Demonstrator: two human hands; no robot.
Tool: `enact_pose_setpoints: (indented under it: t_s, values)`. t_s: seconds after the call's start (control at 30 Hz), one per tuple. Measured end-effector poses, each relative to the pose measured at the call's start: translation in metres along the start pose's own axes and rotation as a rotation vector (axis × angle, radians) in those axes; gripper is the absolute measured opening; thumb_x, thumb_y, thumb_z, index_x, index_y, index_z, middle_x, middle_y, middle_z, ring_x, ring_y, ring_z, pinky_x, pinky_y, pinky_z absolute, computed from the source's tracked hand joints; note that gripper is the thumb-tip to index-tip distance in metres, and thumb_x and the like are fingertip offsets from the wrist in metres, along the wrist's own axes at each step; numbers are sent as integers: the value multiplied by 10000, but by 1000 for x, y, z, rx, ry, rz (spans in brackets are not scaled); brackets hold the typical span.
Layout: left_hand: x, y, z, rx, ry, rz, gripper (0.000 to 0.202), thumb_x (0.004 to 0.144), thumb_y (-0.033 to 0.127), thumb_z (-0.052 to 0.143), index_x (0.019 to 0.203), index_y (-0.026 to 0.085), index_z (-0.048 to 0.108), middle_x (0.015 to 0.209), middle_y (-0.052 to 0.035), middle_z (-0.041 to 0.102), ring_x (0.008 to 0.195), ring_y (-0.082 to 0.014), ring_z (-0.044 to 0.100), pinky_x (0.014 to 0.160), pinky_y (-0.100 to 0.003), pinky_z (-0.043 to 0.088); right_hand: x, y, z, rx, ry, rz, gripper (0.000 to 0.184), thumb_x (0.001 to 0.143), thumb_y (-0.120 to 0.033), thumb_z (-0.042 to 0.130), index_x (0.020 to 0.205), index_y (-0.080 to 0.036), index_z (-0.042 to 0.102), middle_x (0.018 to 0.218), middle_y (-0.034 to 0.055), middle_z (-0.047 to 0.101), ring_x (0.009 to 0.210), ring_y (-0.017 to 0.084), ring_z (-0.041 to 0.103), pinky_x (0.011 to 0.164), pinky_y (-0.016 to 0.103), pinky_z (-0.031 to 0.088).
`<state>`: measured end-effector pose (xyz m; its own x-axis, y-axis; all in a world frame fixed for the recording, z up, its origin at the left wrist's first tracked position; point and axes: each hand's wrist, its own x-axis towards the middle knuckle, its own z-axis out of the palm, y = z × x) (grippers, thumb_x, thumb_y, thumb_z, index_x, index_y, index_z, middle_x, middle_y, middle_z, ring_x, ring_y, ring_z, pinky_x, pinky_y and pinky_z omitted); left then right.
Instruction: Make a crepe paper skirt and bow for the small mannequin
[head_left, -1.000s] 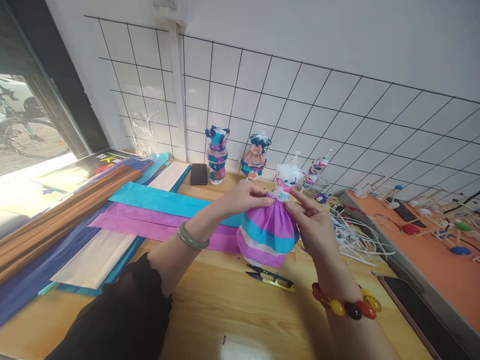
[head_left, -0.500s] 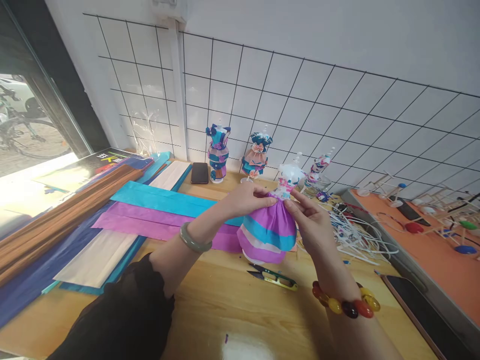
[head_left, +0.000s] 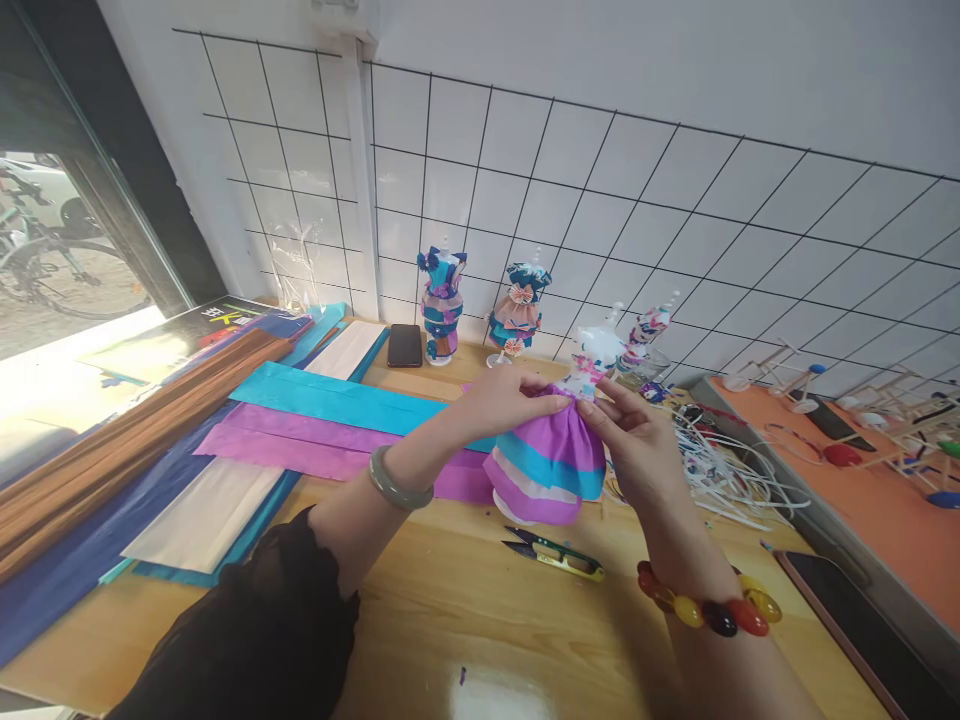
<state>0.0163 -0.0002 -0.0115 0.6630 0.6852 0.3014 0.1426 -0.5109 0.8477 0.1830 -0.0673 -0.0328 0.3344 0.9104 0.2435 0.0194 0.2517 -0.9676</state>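
Observation:
A small white dress-form mannequin stands on the table, tilted slightly to the right. Around its lower part hangs a crepe paper skirt in purple, blue and pale bands, gathered at the waist. My left hand pinches the skirt's top edge on the left side, thumb in front. On the other side my right hand pinches the same edge near the waist, its index finger raised beside the form. Thread snips lie just in front of the skirt.
Crepe paper strips cover the left. Two dressed mannequins and a phone stand or lie at the back; another form is behind the skirt. White cords, an orange-lined tray and a dark tablet-like device are right.
The whole view has shifted slightly, so things sit a little further right. The mannequin leans more to the right. Both hands keep their pinch on the skirt's waist.

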Motion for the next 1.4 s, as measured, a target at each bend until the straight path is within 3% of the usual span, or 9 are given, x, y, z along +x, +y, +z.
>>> enact_pose_setpoints:
  t_s: [0.13,0.23,0.33,0.53,0.73,0.97,1.23,1.4]
  values:
    - [0,0,-6,-243,-101,-46,378,765,441,577,1039,193,662,1004,-43,670,927,-158,578,818,-281,443,1,-4,-4,37,-24,-1,471,625,-330,770,1065,-256,619,804,0,723,811,189,681,784,352,533]
    - [0,-1,-8,-348,-93,-52,350,763,411,598,1018,183,671,1022,-62,665,925,-141,576,853,-289,436,1,-4,-4,77,-38,17,466,628,-309,772,1064,-264,612,774,-12,718,776,174,683,795,347,529]
    - [0,0,-8,-340,-44,-41,335,752,415,602,943,156,696,935,-60,672,868,-145,577,808,-292,444,1,-2,-3,74,-56,30,470,629,-313,770,1066,-256,607,840,9,725,825,191,679,806,360,529]
    - [-1,2,-8,-246,-57,-5,337,771,435,553,834,141,705,750,-20,636,743,-127,543,705,-265,426,0,-1,-3,23,-65,25,486,638,-343,760,1088,-253,598,891,22,724,862,208,673,795,370,537]
    - [-2,6,-7,-231,-67,7,340,791,440,526,873,149,681,806,-20,627,787,-128,537,720,-261,418,1,-5,-5,37,-74,6,477,622,-326,774,1065,-269,606,890,13,723,870,190,670,814,346,530]
    - [0,2,-4,-205,-39,36,313,724,407,622,865,133,675,774,-18,619,777,-150,552,705,-276,429,-7,-6,8,17,-77,-9,527,647,-313,761,1136,-242,578,929,23,722,943,209,651,859,380,512]
    - [4,-7,-13,-469,-97,0,365,727,328,656,1024,116,646,1008,-83,647,992,-195,559,902,-353,417,-7,-12,2,92,-24,87,474,738,-432,664,1173,-260,588,1019,58,702,1008,231,621,888,405,481]
    - [5,-7,-16,-623,-60,-77,476,667,255,722,1107,122,599,1056,-116,636,1042,-200,553,947,-382,399,-4,-12,-3,25,-54,85,343,707,-414,694,1010,-254,684,1040,54,695,1010,247,616,878,399,482]
